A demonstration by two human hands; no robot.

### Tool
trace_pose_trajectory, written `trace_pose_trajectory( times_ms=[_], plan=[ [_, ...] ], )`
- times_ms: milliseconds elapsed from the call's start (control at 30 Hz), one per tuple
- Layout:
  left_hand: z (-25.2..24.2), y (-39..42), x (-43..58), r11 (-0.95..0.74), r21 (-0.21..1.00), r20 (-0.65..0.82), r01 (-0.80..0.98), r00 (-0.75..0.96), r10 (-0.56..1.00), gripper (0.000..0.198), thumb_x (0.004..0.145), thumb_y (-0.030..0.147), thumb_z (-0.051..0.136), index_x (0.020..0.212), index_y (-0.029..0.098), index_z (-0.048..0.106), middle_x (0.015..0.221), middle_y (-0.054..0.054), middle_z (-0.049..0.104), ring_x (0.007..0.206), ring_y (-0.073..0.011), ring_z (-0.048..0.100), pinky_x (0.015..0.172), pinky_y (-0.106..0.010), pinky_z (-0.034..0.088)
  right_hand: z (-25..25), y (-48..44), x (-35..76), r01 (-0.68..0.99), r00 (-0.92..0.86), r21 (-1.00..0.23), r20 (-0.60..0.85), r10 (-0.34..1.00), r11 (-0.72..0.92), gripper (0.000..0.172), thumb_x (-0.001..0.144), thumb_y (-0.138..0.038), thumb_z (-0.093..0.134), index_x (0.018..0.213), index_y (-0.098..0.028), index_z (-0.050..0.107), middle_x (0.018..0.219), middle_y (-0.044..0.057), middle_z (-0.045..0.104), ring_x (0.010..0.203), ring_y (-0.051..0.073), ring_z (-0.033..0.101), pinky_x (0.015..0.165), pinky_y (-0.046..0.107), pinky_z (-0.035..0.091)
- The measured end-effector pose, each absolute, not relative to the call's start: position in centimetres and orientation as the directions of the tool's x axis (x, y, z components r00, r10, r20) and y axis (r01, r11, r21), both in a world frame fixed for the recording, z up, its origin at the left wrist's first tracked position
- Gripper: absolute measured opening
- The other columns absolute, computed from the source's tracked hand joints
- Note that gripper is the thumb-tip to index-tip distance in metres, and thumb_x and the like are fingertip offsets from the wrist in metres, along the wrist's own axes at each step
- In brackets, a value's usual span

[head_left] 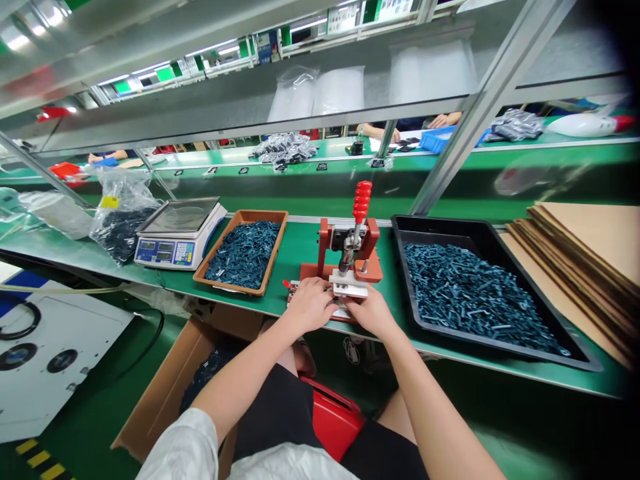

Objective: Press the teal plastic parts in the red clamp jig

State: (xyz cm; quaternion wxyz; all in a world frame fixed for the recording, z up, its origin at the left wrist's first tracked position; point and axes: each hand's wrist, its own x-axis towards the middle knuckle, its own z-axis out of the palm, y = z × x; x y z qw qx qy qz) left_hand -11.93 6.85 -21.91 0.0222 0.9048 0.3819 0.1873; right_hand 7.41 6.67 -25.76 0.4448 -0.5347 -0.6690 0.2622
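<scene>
In front of me on the green bench stands a reddish-brown hand press (327,243) with an upright red handle (362,202). My left hand (311,305) lies at the left of its base, fingers bent together near a small metal clamp with a red tip (287,284). From the right, my right hand (371,312) reaches in, its fingertips pinched beneath the silver press block (350,287). Whatever small piece the fingers hold is hidden by the hands and the block.
Left of the press are a brown tray (281,250) of small dark blue parts, a weighing scale (173,233) and a plastic bag (123,220). To the right sit a black tray (440,230) of similar parts and stacked cardboard sheets (595,240). Other people's hands (383,132) work across the divider.
</scene>
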Motion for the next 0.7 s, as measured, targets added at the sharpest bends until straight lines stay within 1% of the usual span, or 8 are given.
trace_pose_trajectory(
  times_ms=[67, 133, 233, 300, 333, 433, 567, 700],
  plan=[
    [-21.9, 6.3, -12.5, -0.732, 0.218, 0.383, 0.645, 0.633, 0.672, 0.023, 0.090, 0.027, 0.070, 0.111, 0.016, 0.069, 0.121, -0.011, 0.062, 0.120, -0.0280, 0.053, 0.109, -0.046, 0.043, -26.0, 6.6, 7.5, 0.471, -0.045, -0.826, 0.328, 0.944, 0.310, 0.025, 0.082, -0.028, 0.065, 0.102, -0.018, 0.076, 0.105, 0.009, 0.073, 0.095, 0.026, 0.070, 0.089, 0.038, 0.056],
    [-21.8, 6.0, -13.6, -0.738, 0.250, 0.513, 0.626, 0.561, 0.650, 0.029, 0.092, 0.025, 0.065, 0.119, 0.017, 0.066, 0.128, -0.011, 0.060, 0.125, -0.0279, 0.052, 0.114, -0.048, 0.039, -26.1, 6.6, 7.6, 0.471, -0.055, -0.817, 0.350, 0.935, 0.333, 0.027, 0.082, -0.030, 0.064, 0.104, -0.018, 0.075, 0.107, 0.010, 0.072, 0.097, 0.027, 0.070, 0.091, 0.040, 0.056],
    [-21.6, 6.2, -15.3, -0.628, 0.358, 0.711, 0.691, 0.235, 0.663, 0.033, 0.096, 0.031, 0.056, 0.126, 0.018, 0.061, 0.135, -0.014, 0.056, 0.131, -0.0304, 0.048, 0.116, -0.053, 0.036, -26.0, 6.5, 7.6, 0.494, -0.084, -0.789, 0.374, 0.924, 0.365, 0.029, 0.082, -0.031, 0.063, 0.106, -0.020, 0.076, 0.113, 0.010, 0.071, 0.104, 0.028, 0.067, 0.097, 0.042, 0.053],
    [-21.8, 6.7, -15.4, -0.513, 0.490, 0.704, 0.705, 0.027, 0.709, 0.041, 0.101, 0.038, 0.048, 0.134, 0.016, 0.054, 0.137, -0.017, 0.055, 0.131, -0.0312, 0.049, 0.112, -0.053, 0.040, -25.9, 6.5, 7.6, 0.499, -0.090, -0.789, 0.365, 0.927, 0.359, 0.030, 0.082, -0.030, 0.062, 0.108, -0.020, 0.076, 0.115, 0.009, 0.071, 0.106, 0.027, 0.066, 0.099, 0.040, 0.052],
    [-22.1, 6.9, -15.0, -0.475, 0.534, 0.667, 0.700, -0.003, 0.745, 0.046, 0.103, 0.040, 0.043, 0.140, 0.014, 0.048, 0.138, -0.019, 0.054, 0.131, -0.0311, 0.050, 0.111, -0.052, 0.043, -25.8, 6.4, 7.6, 0.496, -0.088, -0.794, 0.358, 0.929, 0.353, 0.030, 0.082, -0.030, 0.062, 0.107, -0.020, 0.076, 0.114, 0.009, 0.071, 0.105, 0.027, 0.066, 0.098, 0.038, 0.052],
    [-23.2, 6.9, -13.0, -0.461, 0.492, 0.558, 0.738, 0.139, 0.818, 0.061, 0.105, 0.047, 0.032, 0.151, 0.007, 0.031, 0.147, -0.025, 0.045, 0.137, -0.0357, 0.044, 0.111, -0.056, 0.041, -25.7, 6.3, 7.6, 0.458, -0.104, -0.818, 0.340, 0.934, 0.349, 0.029, 0.082, -0.031, 0.059, 0.103, -0.020, 0.076, 0.108, 0.008, 0.071, 0.098, 0.025, 0.068, 0.093, 0.036, 0.054],
    [-23.8, 6.4, -11.8, -0.502, 0.375, 0.469, 0.779, 0.308, 0.828, 0.077, 0.103, 0.057, 0.034, 0.155, 0.002, 0.019, 0.155, -0.030, 0.033, 0.145, -0.0416, 0.033, 0.113, -0.061, 0.037, -25.8, 6.5, 8.0, 0.413, -0.096, -0.865, 0.271, 0.958, 0.286, 0.033, 0.083, -0.038, 0.056, 0.104, -0.018, 0.072, 0.107, 0.009, 0.071, 0.098, 0.026, 0.067, 0.093, 0.039, 0.053],
    [-23.4, 6.5, -13.3, -0.556, 0.463, 0.413, 0.691, 0.386, 0.824, 0.073, 0.103, 0.056, 0.034, 0.156, 0.008, 0.020, 0.154, -0.026, 0.037, 0.144, -0.0371, 0.037, 0.113, -0.059, 0.039, -26.1, 6.6, 8.2, 0.391, -0.052, -0.898, 0.196, 0.979, 0.200, 0.041, 0.078, -0.043, 0.057, 0.106, -0.016, 0.069, 0.109, 0.012, 0.071, 0.103, 0.030, 0.066, 0.097, 0.045, 0.051]
  ],
)
